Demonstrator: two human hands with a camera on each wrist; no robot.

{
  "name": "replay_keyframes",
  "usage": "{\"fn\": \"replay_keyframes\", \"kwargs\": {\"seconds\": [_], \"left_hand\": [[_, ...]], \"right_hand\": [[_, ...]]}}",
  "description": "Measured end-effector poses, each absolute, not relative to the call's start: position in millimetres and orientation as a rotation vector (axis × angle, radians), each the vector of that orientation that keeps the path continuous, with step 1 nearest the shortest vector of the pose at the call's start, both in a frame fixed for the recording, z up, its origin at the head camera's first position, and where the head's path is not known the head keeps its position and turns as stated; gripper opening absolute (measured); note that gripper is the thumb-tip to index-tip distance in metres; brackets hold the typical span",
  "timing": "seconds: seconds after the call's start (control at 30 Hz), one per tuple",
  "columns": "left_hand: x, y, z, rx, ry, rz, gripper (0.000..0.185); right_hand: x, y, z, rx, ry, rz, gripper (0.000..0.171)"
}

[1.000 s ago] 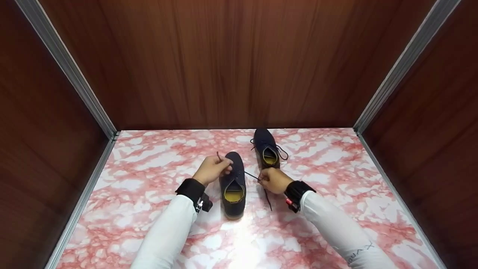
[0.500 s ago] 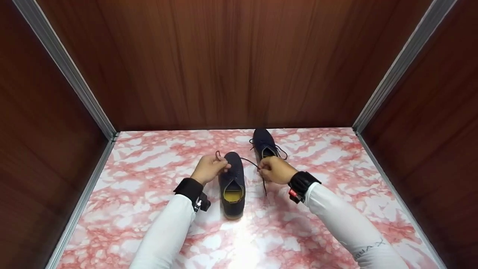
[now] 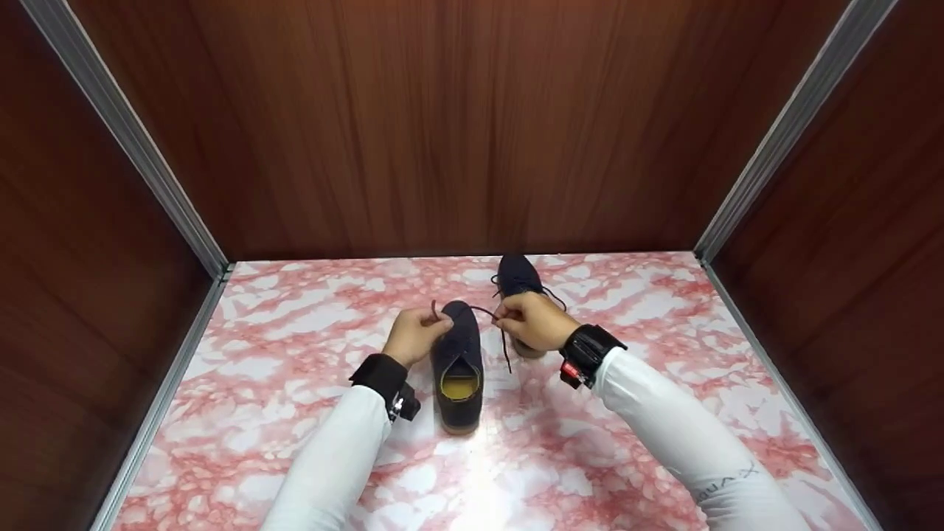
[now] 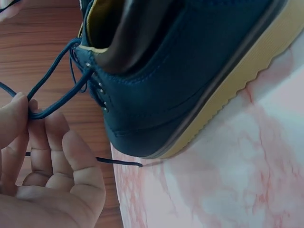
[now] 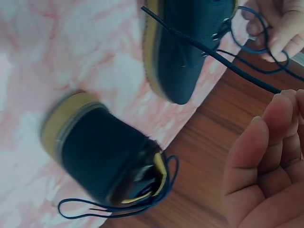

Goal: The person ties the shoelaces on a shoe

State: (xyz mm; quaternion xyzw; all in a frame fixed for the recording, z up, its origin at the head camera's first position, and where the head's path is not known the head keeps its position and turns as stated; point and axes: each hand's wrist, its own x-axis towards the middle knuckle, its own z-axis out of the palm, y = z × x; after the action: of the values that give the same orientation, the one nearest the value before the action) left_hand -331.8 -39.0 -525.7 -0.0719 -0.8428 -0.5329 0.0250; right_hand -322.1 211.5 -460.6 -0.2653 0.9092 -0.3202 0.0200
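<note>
A dark navy lace-up shoe (image 3: 459, 350) with a yellow lining stands on the surface, toe pointing away from me. On its left, near the toe, my left hand (image 3: 414, 335) pinches its shoelace (image 4: 59, 100) between thumb and fingertips; the lace bends in a loop there, and a loose end pokes out below the fingers. My right hand (image 3: 537, 321) pinches the other stretch of lace (image 5: 213, 54), whose free tail dangles. That hand hovers over the second navy shoe (image 3: 518, 271) and hides its opening. In the right wrist view, the second shoe's laces (image 5: 95, 207) hang in loops.
The shoes stand on a red-and-white marbled surface (image 3: 295, 428). Brown wood-look panels (image 3: 442, 133) enclose it at the back and both sides, with grey metal strips (image 3: 782, 140) at the corners. The second shoe's toe reaches close to the back panel.
My right hand has moved away from me and left, bringing its lace up over the shoe's toe end. The left hand stays nearly in place, still holding its lace.
</note>
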Motion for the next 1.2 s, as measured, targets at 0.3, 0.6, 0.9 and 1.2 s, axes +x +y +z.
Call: {"fn": "replay_keyframes", "kwargs": {"seconds": [0.3,0.6,0.9,1.2], "left_hand": [[-333,-30,-530,-0.162,-2.567,-1.672,0.011],[-334,-27,-533,-0.142,-2.571,-1.67,0.01],[-336,-30,-537,-0.123,-2.545,-1.701,0.01],[-335,-33,-539,-0.152,-2.511,-1.708,0.011]], "right_hand": [[-324,198,-449,-0.865,2.825,-1.011,0.009],[-329,185,-444,-0.864,2.842,-1.056,0.01],[-334,168,-441,-0.856,2.854,-1.167,0.011],[-343,161,-444,-0.856,2.899,-1.155,0.011]]}}
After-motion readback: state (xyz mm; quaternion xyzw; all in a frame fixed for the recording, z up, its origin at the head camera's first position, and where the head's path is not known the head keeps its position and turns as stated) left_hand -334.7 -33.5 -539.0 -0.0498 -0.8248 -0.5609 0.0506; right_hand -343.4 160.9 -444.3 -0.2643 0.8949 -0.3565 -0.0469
